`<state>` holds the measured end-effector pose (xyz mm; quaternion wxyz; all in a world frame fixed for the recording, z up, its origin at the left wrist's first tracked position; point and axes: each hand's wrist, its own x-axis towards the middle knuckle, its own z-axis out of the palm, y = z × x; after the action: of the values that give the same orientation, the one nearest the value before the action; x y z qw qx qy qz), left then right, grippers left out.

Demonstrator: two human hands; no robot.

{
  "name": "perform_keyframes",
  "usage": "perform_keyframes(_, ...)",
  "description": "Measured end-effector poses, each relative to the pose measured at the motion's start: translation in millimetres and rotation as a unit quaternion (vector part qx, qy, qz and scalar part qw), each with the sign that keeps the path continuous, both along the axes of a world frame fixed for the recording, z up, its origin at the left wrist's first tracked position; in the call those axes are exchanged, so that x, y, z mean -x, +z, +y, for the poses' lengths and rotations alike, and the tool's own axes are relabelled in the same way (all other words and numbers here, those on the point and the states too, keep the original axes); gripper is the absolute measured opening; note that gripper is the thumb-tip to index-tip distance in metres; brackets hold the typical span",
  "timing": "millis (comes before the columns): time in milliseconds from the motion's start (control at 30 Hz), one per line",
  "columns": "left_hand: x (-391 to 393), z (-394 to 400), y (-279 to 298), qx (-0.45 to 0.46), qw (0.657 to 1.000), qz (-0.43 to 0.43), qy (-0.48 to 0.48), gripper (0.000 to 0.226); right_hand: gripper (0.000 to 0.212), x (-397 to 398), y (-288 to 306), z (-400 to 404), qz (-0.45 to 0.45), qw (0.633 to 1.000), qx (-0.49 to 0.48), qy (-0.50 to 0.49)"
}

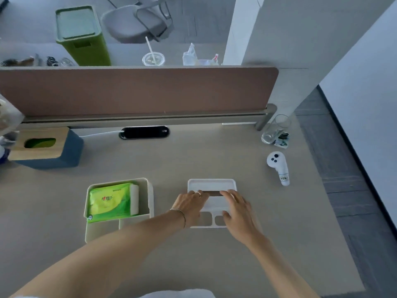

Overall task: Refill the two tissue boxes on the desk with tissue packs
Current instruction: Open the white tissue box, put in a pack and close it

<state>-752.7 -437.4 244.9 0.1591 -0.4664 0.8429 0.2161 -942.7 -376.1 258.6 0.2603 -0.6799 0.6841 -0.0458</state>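
Open cream plastic tissue box [120, 224] sits mid-desk, a green tissue pack [110, 203] lying in its large compartment. Its flat white slotted lid [211, 186] lies on the desk right of that box. Left hand [190, 204] and right hand [237, 206] both rest flat on the lid, fingers spread, nothing pinched. Blue box with wooden slotted top [46, 148] stands behind-left of the cream box. White controller [278, 167] far right.
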Motion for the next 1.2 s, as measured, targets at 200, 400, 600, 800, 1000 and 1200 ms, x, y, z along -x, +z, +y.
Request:
perform_keyframes(200, 15.1, -5.7, -1.1, -0.012, 0.999, -0.037, 0.012, 0.034, 0.064, 9.4, -15.7, 0.9, -0.014, 1.000, 0.003, -0.007)
perform_keyframes(400, 6.1, -9.3, 16.8, 0.005, 1.000, 0.016, -0.006, 0.056, 0.067, 7.3, -11.0, -0.1, -0.024, 0.999, 0.022, -0.001)
perform_keyframes(600, -44.0, -8.7, 56.9, 0.044, 0.998, 0.049, -0.007, 0.061, 0.065, -21.0, 0.4, -3.8, -0.035, 0.996, 0.069, 0.044)
perform_keyframes(800, -114.8, 7.4, 84.2, 0.075, 0.994, 0.069, 0.045, 0.054, 0.053, -75.2, 17.8, -16.7, -0.036, 0.985, 0.123, 0.118)
perform_keyframes(1000, -191.7, 31.0, 96.8, 0.111, 0.985, 0.084, 0.101, 0.056, 0.056, -147.3, 39.7, -24.9, -0.013, 0.966, 0.178, 0.188)
perform_keyframes(1200, -260.0, 49.4, 89.8, 0.149, 0.977, 0.085, 0.127, 0.056, 0.052, -214.7, 46.1, -27.4, -0.007, 0.952, 0.196, 0.234)
